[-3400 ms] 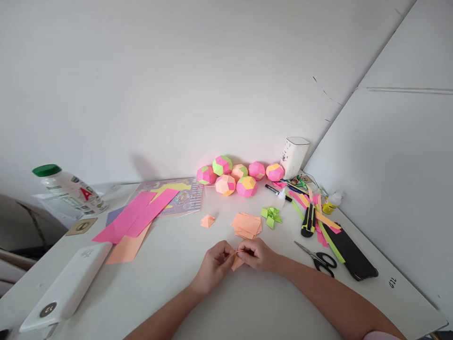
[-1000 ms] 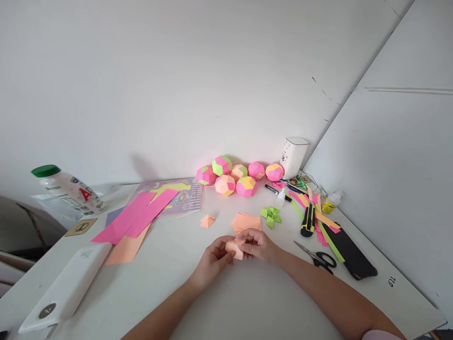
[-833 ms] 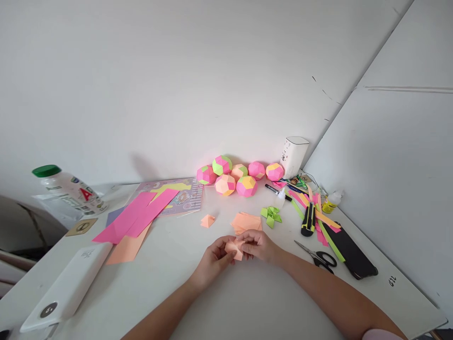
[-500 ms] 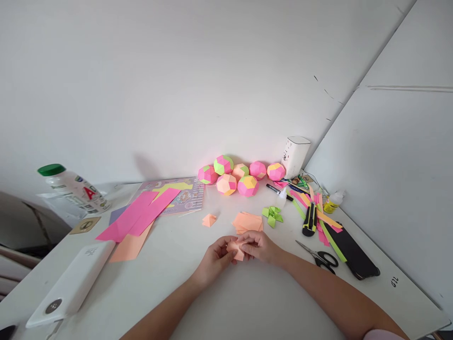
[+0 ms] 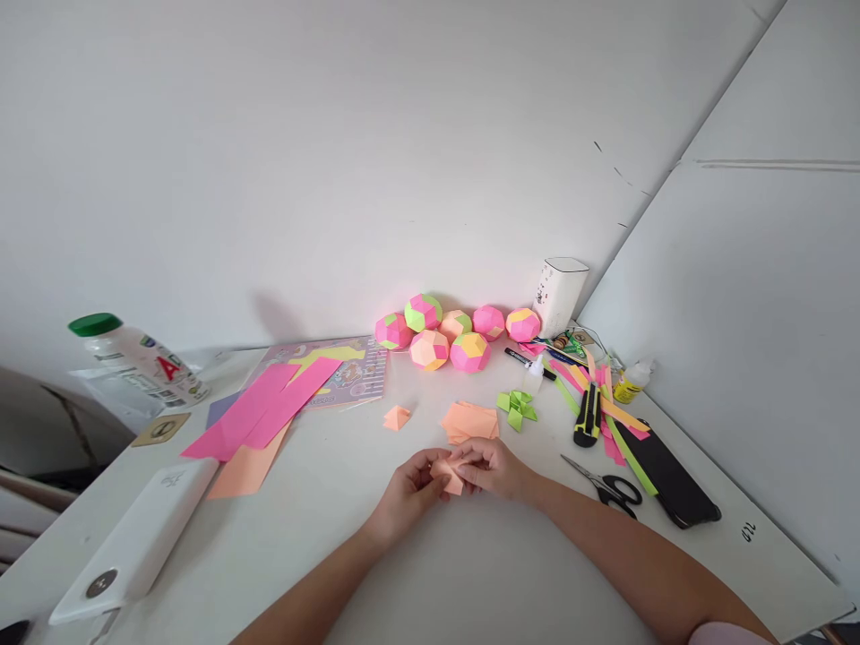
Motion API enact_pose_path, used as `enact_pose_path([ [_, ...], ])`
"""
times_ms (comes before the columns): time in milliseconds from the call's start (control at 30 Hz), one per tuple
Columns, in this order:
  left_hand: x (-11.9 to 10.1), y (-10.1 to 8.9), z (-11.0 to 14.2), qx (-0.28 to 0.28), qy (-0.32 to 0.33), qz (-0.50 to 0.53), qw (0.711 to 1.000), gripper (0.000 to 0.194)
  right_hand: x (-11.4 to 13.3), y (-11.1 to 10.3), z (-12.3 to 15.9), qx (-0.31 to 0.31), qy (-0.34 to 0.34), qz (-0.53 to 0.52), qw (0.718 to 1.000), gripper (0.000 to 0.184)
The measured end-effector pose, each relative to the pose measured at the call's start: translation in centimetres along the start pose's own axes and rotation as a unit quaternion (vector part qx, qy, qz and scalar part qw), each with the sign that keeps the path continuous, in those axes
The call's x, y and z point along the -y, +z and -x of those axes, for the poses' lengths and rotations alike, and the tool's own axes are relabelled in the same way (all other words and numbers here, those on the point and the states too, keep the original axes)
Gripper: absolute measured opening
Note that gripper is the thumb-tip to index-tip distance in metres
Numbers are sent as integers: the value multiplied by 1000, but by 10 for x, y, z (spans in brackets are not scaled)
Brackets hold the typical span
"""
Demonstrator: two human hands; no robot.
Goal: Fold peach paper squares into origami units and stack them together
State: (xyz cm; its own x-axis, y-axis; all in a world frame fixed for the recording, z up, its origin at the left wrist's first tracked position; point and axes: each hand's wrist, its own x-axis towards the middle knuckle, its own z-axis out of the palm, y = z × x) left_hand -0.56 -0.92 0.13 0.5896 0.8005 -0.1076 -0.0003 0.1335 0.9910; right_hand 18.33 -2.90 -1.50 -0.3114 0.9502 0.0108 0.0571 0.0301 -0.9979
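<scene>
Folded peach paper piece in gripping fingers of left hand and right hand; flat peach-paper stack beyond.

- Bottle, 9 o'clock in view: big red "A" on the label; rest of the word too small.
- Desk, 4 o'clock: black handwritten mark, tilted, ends like "22"; first character unclear.
- Power bank, 8 o'clock: round display lit, digits blurred; logo at far end illegible.
- Marker, past 3 o'clock: pale lettering on barrel, illegible.
- Yellow glue bottle, 3 o'clock: label print unreadable.
</scene>
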Motion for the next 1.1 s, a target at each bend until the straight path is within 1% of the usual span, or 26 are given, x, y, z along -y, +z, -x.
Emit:
enact_pose_path([
  [200,-2,1,1,-4,-17,0,1000,29,0,1,0,1,-6,8,1000,25],
  [467,-1,1,0,-8,-11,0,1000,28,3,2,0,-2,-9,19,1000,25],
  [733,1,1,0,-4,-2,2,1000,26,-3,1,1,0,-26,39,999,23],
  [867,-1,2,1,-11,-2,8,1000,28,-6,0,1,1,-27,50,998,25],
  [1100,-5,5,1,-34,-21,26,999,30,-7,1,1,2,-42,59,997,23],
])
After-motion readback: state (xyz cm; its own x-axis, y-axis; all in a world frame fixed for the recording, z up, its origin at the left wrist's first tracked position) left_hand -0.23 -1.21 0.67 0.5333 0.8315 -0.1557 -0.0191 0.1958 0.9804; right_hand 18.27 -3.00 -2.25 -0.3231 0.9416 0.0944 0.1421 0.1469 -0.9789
